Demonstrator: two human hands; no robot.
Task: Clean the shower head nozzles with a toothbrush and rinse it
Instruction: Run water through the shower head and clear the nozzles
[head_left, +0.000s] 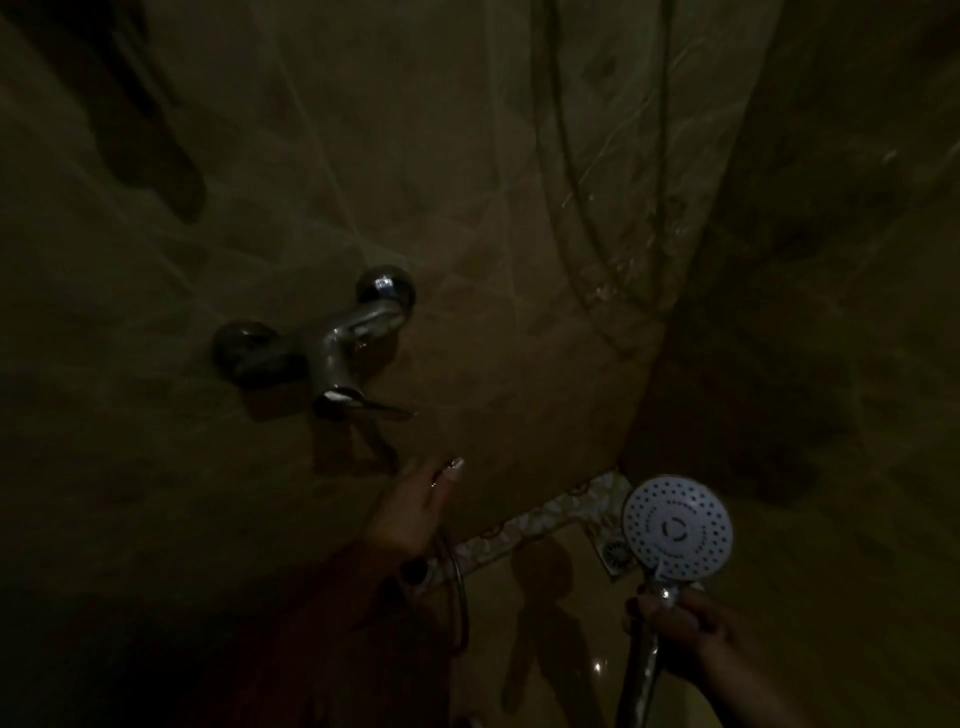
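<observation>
White plastic marks the round face of the shower head (678, 527), seen at the lower right of the frame with its rings of dark nozzle holes turned up towards the camera. Its chrome handle (662, 590) is clasped by the right grip (675, 623), whose fingers are curled round it just below the head. A chrome hose (636, 675) is seen running down from the handle to the bottom edge.

The left grip (410, 512) is raised at lower centre, out of a dark reddish sleeve (337, 623), with pale-nailed fingers stretched up just below the lever (363, 402) of the mixer tap (332, 353). Contact with the lever is not made out, and whether anything is held in this grip cannot be told in the dim light. A loop of hose (460, 587) is seen right beside its wrist.

The tap is fixed to the brown tiled wall (467, 208) at left centre by 2 round flanges. Another run of hose (582, 208) hangs against the wall at the upper right. A pale mosaic strip (545, 517) is laid where the wall meets the glossy floor (545, 623), and a floor drain (615, 553) is partly covered by the shower head's left rim.
</observation>
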